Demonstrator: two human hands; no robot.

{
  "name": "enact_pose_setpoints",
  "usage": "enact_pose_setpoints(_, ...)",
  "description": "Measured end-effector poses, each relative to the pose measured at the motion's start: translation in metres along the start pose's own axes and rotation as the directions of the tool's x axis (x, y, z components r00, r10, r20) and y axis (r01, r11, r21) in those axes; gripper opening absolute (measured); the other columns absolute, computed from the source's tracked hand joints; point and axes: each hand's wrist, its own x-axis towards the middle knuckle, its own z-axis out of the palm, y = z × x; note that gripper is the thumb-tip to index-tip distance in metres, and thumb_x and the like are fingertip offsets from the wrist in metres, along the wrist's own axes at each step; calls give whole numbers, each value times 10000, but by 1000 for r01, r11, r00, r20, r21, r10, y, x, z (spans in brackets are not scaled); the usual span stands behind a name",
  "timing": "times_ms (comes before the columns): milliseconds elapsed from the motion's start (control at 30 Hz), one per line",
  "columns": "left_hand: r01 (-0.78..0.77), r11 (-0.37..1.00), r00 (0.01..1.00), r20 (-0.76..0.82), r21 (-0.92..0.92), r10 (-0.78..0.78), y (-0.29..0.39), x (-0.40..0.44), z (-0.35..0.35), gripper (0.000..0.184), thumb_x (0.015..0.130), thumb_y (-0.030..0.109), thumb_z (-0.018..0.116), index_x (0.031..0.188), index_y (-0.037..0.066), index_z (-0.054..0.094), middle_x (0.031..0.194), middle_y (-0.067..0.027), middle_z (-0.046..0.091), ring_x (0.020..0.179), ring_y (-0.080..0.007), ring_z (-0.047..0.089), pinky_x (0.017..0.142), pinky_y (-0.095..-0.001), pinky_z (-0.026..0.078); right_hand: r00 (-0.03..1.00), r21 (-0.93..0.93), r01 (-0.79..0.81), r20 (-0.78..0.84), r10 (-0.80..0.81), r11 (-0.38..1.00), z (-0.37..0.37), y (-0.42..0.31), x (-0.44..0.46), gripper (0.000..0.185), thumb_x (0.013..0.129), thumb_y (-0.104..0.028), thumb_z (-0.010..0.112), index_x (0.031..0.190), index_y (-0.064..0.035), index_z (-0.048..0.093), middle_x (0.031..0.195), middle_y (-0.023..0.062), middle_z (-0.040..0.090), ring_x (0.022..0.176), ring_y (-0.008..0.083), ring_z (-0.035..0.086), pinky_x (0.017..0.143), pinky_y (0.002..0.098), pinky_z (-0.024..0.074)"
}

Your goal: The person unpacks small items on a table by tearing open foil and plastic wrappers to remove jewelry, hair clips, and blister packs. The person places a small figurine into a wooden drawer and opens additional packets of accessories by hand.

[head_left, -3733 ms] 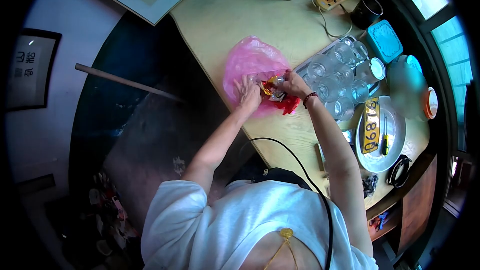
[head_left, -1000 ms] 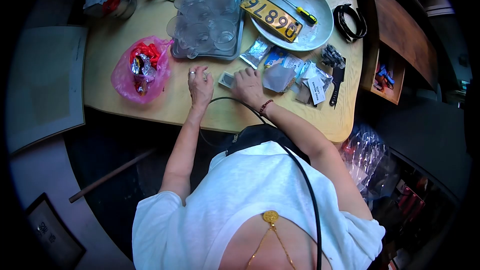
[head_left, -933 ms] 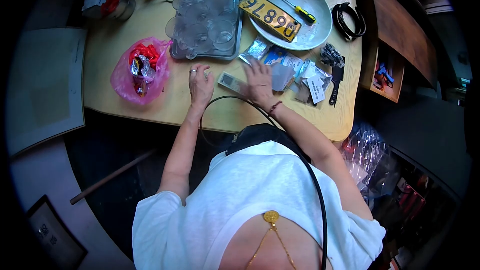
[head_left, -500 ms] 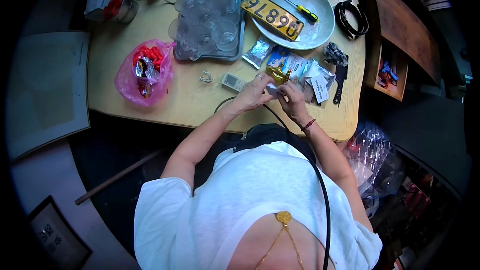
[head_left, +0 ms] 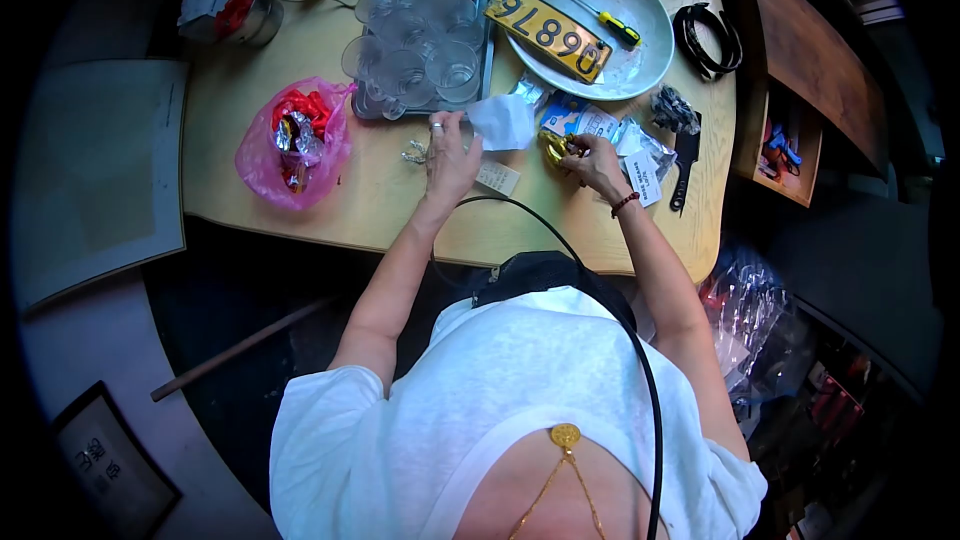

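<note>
My left hand [head_left: 452, 158] has its fingers closed on a white sheet [head_left: 503, 122] that looks like thin paper or tissue, held up near the tray's lower right corner. Beside that hand lies a small silvery, looped object [head_left: 412, 153]. A pale remote control [head_left: 497, 177] is partly covered by the same hand. Farther right, my right hand [head_left: 598, 168] grips a shiny gold crinkled piece [head_left: 558, 147], perhaps foil; its exact kind is unclear. Close to it are a blue-and-white packet [head_left: 578, 120], a clear plastic packet [head_left: 650, 145] and a white printed card [head_left: 642, 178].
A metal tray [head_left: 487, 50] bears several clear plastic cups. The round basin [head_left: 655, 40] holds a yellow number plate [head_left: 550, 35] and a screwdriver [head_left: 620, 28]. A pink bag [head_left: 255, 165] sits left; a black comb [head_left: 685, 165] lies right, near an open drawer [head_left: 790, 175].
My hands were together at the white piece and have moved apart. The left went leftward with the white sheet, now spread out; the right has taken hold of the gold piece.
</note>
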Motion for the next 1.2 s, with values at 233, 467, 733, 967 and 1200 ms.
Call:
enact_pose_setpoints(233, 680, 553, 630, 769, -482, -105, 61, -15, 28, 531, 808, 262, 625, 1215, 15, 388, 1041, -72, 536, 873, -137, 540, 700, -271, 472, 967, 707, 228, -243, -72, 669, 1, -9, -54, 352, 730, -38, 667, 1046, 28, 529, 834, 27, 557, 681, 88, 551, 554, 196, 452)
enact_pose_setpoints(467, 500, 343, 797, 577, -795, 176, 136, -5, 22, 504, 807, 94, 605, 1232, 41, 339, 1066, -53, 511, 947, -131, 526, 779, -272, 471, 718, 152, 655, -431, -547, 740, -57, -57, -109, 451, 698, 57, 632, 1130, -9, 517, 1007, 106, 528, 730, 135, 568, 637, 237, 476)
enact_pose_setpoints(733, 677, 109, 639, 654, -728, 404, 198, -17, 27, 561, 719, 8, 448, 1259, 4, 297, 1117, -95, 505, 1047, -190, 509, 913, -327, 406, 848, 559, 528, -383, -365, 639, -136, -9, -130, 287, 799, 13, 541, 1086, 26, 548, 1080, 94, 538, 732, 72, 549, 630, 186, 459)
enact_pose_setpoints(967, 747, -48, 619, 666, -663, 416, 245, -45, 47, 500, 751, -1, 499, 1237, -18, 384, 1151, -122, 512, 1021, -216, 544, 871, -358, 449, 938, 779, 325, -196, -284, 536, -175, 17, -150, 255, 820, -35, 562, 1068, 21, 572, 971, 81, 608, 713, 71, 557, 602, 181, 462)
enact_pose_setpoints(1200, 694, -31, 678, 639, -719, 364, 268, -65, 52, 310, 826, 76, 537, 1110, -45, 516, 1012, -134, 597, 911, -244, 597, 839, -342, 459, 919, 794, 337, -159, -361, 506, -192, 33, -160, 259, 827, -74, 576, 1064, 32, 572, 916, 76, 624, 692, 71, 557, 578, 176, 459)
